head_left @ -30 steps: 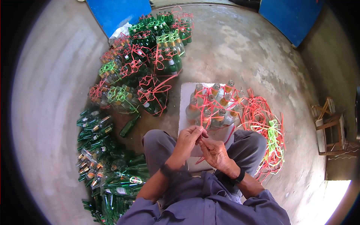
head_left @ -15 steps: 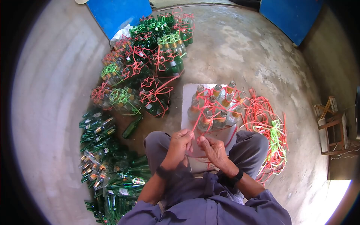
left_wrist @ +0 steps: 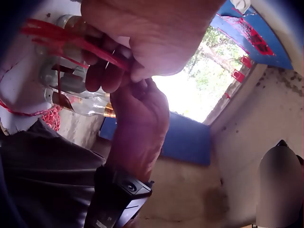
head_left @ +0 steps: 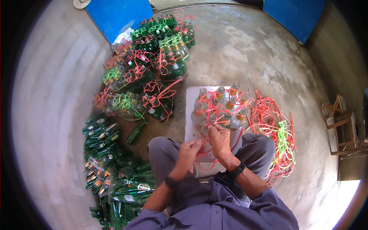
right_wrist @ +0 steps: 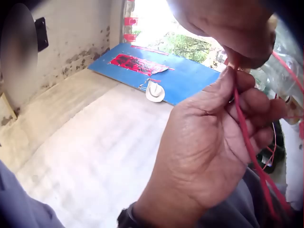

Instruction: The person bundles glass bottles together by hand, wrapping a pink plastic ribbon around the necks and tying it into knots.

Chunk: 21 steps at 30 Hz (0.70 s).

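Observation:
A cluster of clear glass bottles [head_left: 216, 108] stands on a white slab, their necks laced together with red plastic strap [head_left: 209, 112]. Between the knees, my left hand [head_left: 188, 154] pinches a red strap end between thumb and fingers; its strands hang down past the palm in the right wrist view. My right hand [head_left: 220, 141] is higher, right at the nearest bottle, with curled fingers on the strap. The two hands nearly meet in the left wrist view, where the right hand [left_wrist: 137, 114] partly covers the bottles [left_wrist: 64, 78] behind it.
Loose red strap [head_left: 264, 111] with a green bunch [head_left: 281, 134] lies on the floor at right. Strapped bundles of bottles [head_left: 153, 65] stand at left, loose green bottles [head_left: 126, 195] lie nearer. A wooden frame [head_left: 341, 130] is by the right wall.
The hands were together, then drew apart on the strap. Now the right hand has moved forward to the nearest bottle, and the left hand has come slightly back toward the body.

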Motion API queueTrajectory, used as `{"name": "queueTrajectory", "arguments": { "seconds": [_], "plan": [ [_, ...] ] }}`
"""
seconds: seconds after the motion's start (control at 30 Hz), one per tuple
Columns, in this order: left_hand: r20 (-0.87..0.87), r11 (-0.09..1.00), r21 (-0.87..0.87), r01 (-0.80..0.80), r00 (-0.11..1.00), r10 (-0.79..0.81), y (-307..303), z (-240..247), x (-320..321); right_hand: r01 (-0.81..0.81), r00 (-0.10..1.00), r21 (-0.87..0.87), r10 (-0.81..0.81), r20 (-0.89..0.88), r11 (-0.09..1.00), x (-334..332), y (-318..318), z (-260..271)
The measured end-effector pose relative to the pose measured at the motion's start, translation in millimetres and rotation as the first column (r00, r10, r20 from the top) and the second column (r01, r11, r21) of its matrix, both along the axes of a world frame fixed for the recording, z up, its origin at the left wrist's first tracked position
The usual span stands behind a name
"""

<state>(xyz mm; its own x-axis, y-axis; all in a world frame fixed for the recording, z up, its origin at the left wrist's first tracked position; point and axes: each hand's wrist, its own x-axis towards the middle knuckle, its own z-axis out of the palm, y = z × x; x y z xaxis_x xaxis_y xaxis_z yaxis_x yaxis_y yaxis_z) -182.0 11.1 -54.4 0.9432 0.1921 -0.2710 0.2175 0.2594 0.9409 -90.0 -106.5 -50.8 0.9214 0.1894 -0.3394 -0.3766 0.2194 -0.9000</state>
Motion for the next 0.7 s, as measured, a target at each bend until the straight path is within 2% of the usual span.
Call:
{"name": "queueTrajectory", "arguments": {
  "seconds": [0.03,0.1,0.13,0.17,0.2,0.27,0.3,0.37,0.4,0.47,0.5,0.57,0.6,0.67,0.7],
  "plan": [
    [-0.060,0.997,-0.063,0.037,0.997,-0.040,13.4,1.1,-1.2,0.001,1.000,0.000,-0.001,-0.003,1.000,-0.7,0.1,3.2],
    [-0.119,0.989,-0.127,0.071,0.989,-0.087,20.2,0.0,2.9,-0.003,0.997,-0.142,0.014,0.073,0.990,-1.7,-0.3,12.9],
    [-0.053,0.997,0.079,0.018,0.998,-0.014,18.5,-2.7,7.1,-0.001,0.997,-0.142,0.011,0.071,0.990,-0.9,-1.2,12.7],
    [0.027,0.959,0.277,-0.051,0.999,0.045,16.5,-1.3,11.9,-0.010,0.988,-0.190,0.039,0.148,0.982,-0.1,-2.3,12.4],
    [0.027,0.960,0.276,-0.052,0.999,0.046,15.6,1.3,17.0,-0.017,0.972,-0.237,0.072,0.222,0.971,0.5,-3.4,12.1],
    [0.216,0.854,0.505,-0.122,0.976,0.012,14.8,10.2,29.8,-0.029,0.963,-0.282,0.102,0.248,0.959,2.6,-5.8,7.6],
    [0.216,0.855,0.505,-0.123,0.976,0.013,13.9,14.2,36.5,-0.038,0.954,-0.327,0.132,0.271,0.944,3.3,-6.9,6.3],
    [0.442,0.737,0.637,-0.226,0.890,-0.109,12.5,20.2,51.3,-0.042,0.943,-0.340,0.150,0.297,0.939,6.0,-8.5,8.3],
    [0.443,0.739,0.635,-0.226,0.890,-0.108,12.9,21.0,56.9,-0.045,0.933,-0.354,0.167,0.320,0.934,7.5,-9.6,9.4],
    [0.456,0.647,0.736,-0.199,0.852,-0.257,13.6,21.0,65.8,-0.062,0.923,-0.378,0.197,0.331,0.924,14.0,-13.3,5.0],
    [0.459,0.649,0.733,-0.201,0.851,-0.255,12.9,20.2,70.3,-0.078,0.912,-0.399,0.227,0.342,0.914,17.0,-14.0,4.5],
    [0.309,0.676,0.737,-0.021,0.899,-0.310,9.3,18.3,78.7,-0.033,0.884,-0.470,0.245,0.399,0.882,19.0,-14.8,13.5],
    [0.313,0.679,0.734,-0.024,0.899,-0.307,7.3,18.1,80.0,0.017,0.853,-0.530,0.265,0.450,0.848,20.2,-14.9,21.2],
    [0.415,0.622,0.765,-0.169,0.867,-0.275,3.8,16.7,81.2,-0.009,0.834,-0.561,0.316,0.453,0.828,27.2,-17.4,31.4],
    [0.414,0.625,0.762,-0.168,0.869,-0.271,1.7,14.6,80.7,-0.034,0.814,-0.589,0.364,0.452,0.807,30.8,-18.9,35.9]
  ]
}}
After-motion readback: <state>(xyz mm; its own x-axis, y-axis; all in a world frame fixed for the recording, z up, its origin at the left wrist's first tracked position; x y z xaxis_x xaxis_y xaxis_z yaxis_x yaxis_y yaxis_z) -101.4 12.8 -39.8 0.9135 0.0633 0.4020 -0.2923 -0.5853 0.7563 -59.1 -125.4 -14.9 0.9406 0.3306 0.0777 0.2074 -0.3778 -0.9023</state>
